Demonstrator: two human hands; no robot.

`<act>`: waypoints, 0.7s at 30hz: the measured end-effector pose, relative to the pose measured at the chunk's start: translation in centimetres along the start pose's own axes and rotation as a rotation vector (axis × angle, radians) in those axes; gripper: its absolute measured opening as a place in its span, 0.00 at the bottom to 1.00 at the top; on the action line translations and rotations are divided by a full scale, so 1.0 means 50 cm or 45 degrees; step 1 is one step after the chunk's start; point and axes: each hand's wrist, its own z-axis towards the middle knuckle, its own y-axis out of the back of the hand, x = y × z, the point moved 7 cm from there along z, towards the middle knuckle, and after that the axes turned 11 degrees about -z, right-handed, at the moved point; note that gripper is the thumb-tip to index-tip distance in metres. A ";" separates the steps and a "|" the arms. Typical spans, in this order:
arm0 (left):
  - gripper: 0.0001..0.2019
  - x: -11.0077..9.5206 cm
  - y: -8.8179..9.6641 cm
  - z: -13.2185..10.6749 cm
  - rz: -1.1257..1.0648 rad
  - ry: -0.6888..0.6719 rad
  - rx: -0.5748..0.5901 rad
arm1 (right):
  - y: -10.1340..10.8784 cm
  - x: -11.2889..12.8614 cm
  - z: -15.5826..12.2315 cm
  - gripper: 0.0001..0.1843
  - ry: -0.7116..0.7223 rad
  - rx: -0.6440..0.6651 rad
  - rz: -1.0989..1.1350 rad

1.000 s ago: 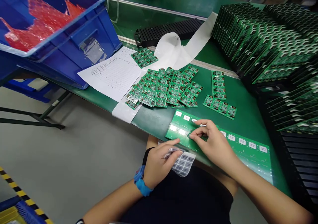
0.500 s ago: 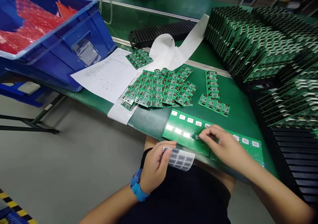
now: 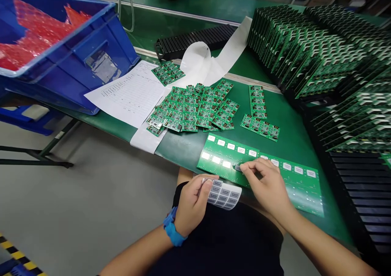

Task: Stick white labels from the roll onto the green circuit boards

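Green boards fill my head view, the one camera I work through. Near the table's (image 3: 290,113) front edge lies a panel (image 3: 220,171), an upper row of white labels along it and three more in its lower row. At the next place in that lower row my right hand (image 3: 270,182) has a narrow grip, thumb and finger pinching a small label (image 3: 237,167) — whether it is pressed flat I cannot tell. A second panel (image 3: 305,196) continues to the right, partly behind that hand, with labels along its upper row.

My left hand (image 3: 192,206) holds a label sheet (image 3: 225,195) between thumb and fingers, its free end curling just off the table's edge; a blue wristband (image 3: 174,232) circles the wrist.

Beyond the panels sits a heap of small circuit boards (image 3: 189,112), with two board strips (image 3: 259,127) apart to its right. On the left, a printed sheet (image 3: 125,94) lies beside a blue bin (image 3: 114,47) of red bubble wrap (image 3: 39,35); on the right — rows of upright boards (image 3: 305,51) in black racks (image 3: 357,186).
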 end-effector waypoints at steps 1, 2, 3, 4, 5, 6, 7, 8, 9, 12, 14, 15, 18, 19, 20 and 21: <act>0.12 0.000 -0.002 0.001 -0.001 0.000 0.011 | -0.001 0.000 -0.002 0.13 -0.006 -0.009 -0.003; 0.12 0.000 -0.004 0.002 0.002 0.003 0.022 | -0.002 0.000 -0.005 0.13 -0.011 -0.018 -0.007; 0.12 0.001 -0.005 0.002 0.008 0.007 0.033 | -0.002 0.001 -0.007 0.12 -0.014 -0.029 -0.013; 0.12 0.002 -0.006 0.003 0.016 0.011 0.040 | -0.001 0.002 -0.009 0.12 -0.015 -0.041 -0.020; 0.12 0.002 -0.007 0.003 0.024 0.013 0.043 | -0.001 0.003 -0.011 0.12 -0.015 -0.054 -0.028; 0.12 0.002 -0.007 0.003 0.030 0.013 0.040 | 0.000 0.004 -0.013 0.11 -0.012 -0.068 -0.039; 0.12 0.003 -0.006 0.004 0.034 0.011 0.034 | 0.000 0.005 -0.014 0.11 -0.008 -0.082 -0.050; 0.11 0.003 -0.006 0.004 0.036 0.011 0.027 | 0.000 0.006 -0.016 0.11 -0.004 -0.097 -0.063; 0.11 0.003 -0.005 0.004 0.036 0.011 0.021 | 0.000 0.007 -0.017 0.10 0.003 -0.115 -0.077; 0.12 0.003 -0.006 0.005 0.035 0.007 0.017 | 0.001 0.013 -0.021 0.10 0.055 -0.178 -0.149; 0.12 0.001 -0.006 0.006 0.038 0.001 0.020 | 0.000 0.020 -0.023 0.10 0.126 -0.199 -0.250; 0.12 0.000 -0.006 0.006 0.039 -0.002 0.021 | 0.000 0.025 -0.024 0.09 0.160 -0.208 -0.311; 0.14 -0.007 -0.007 0.006 0.040 -0.010 0.027 | 0.022 0.033 -0.027 0.07 0.173 -0.313 -0.450; 0.15 -0.010 -0.008 0.005 0.043 -0.012 0.032 | 0.034 0.037 -0.028 0.11 0.168 -0.361 -0.440; 0.15 -0.014 -0.010 0.005 0.050 -0.017 0.040 | 0.044 0.044 -0.029 0.15 0.181 -0.375 -0.388; 0.16 -0.017 -0.012 0.005 0.064 -0.023 0.053 | 0.049 0.055 -0.029 0.18 0.219 -0.340 -0.300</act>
